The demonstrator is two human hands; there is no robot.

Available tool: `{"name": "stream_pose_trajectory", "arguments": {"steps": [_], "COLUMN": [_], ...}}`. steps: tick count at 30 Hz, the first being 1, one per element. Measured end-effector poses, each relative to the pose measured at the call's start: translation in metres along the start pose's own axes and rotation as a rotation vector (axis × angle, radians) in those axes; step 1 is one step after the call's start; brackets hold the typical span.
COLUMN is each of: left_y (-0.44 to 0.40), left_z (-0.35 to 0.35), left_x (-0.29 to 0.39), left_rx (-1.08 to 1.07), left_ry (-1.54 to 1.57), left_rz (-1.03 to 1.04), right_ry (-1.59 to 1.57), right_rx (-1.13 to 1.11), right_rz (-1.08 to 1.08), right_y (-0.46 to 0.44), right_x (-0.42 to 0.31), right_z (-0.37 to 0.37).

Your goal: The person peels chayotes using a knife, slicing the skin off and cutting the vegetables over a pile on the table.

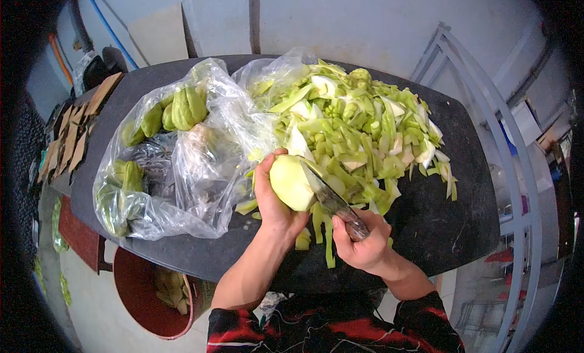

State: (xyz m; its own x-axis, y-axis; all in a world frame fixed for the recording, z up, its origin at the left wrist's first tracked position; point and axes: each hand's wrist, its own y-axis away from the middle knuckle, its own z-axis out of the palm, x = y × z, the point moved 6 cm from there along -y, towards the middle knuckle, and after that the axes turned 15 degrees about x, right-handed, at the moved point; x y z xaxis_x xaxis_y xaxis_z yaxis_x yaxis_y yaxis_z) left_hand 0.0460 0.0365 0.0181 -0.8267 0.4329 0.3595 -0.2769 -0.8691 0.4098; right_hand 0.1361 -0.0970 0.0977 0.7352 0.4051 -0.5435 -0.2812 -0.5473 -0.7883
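Note:
A pale green peeled chayote (291,184) sits in my left hand (274,201), whose fingers wrap round its left side and underside. My right hand (367,240) is closed on the handle of a knife (331,202). The dark, stained blade slants up to the left, against the right side of the chayote. Behind both hands spreads a big heap of green and white peelings (359,122), with some strips lying just below the knife. To the left, a clear plastic bag (213,152) holds several unpeeled chayotes (187,108).
Everything rests on a dark table (450,231) with rounded edges. On the floor at the lower left stands a red-brown bucket (143,292) with pale pieces inside. A grey metal railing (529,231) runs along the right. Cardboard pieces (76,134) lie beyond the table's left edge.

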Motion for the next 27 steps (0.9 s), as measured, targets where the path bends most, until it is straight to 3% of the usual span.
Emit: {"name": "stream_pose_trajectory", "arguments": {"steps": [12,14,16,17,20,22,23,24,25,27], "left_y": [0.007,0.01,0.012,0.011,0.007,0.007,0.008,0.009,0.009,0.007], "left_z": [0.01,0.014,0.017,0.016,0.011,0.013,0.014,0.015,0.014,0.011], "left_x": [0.009,0.011,0.012,0.01,0.0,0.012,0.012,0.011,0.007,0.002], "left_rx": [-0.142,-0.159,-0.139,-0.141,-0.149,-0.164,-0.157,-0.159,-0.125,-0.09], "left_ry": [-0.111,-0.144,-0.201,-0.203,-0.122,-0.271,-0.256,-0.26,-0.19,-0.118], "left_rz": [0.116,0.156,0.161,0.158,0.003,0.215,0.218,0.215,0.146,0.073], "right_ry": [-0.005,-0.029,-0.039,-0.047,-0.02,-0.002,-0.027,-0.05,-0.029,-0.025], "right_rx": [0.016,-0.06,-0.029,-0.001,-0.006,-0.026,-0.04,-0.055,-0.021,-0.067], "right_rz": [0.042,0.164,0.094,0.023,0.09,0.085,0.1,0.118,-0.004,0.105], "right_y": [-0.002,-0.003,0.007,0.011,0.006,0.001,0.001,0.003,0.005,0.002], "right_x": [0.0,0.004,0.01,0.009,0.009,0.008,0.009,0.01,0.009,0.014], "right_z": [-0.002,0.0,0.004,0.004,0.003,0.002,0.003,0.004,0.007,0.003]}}
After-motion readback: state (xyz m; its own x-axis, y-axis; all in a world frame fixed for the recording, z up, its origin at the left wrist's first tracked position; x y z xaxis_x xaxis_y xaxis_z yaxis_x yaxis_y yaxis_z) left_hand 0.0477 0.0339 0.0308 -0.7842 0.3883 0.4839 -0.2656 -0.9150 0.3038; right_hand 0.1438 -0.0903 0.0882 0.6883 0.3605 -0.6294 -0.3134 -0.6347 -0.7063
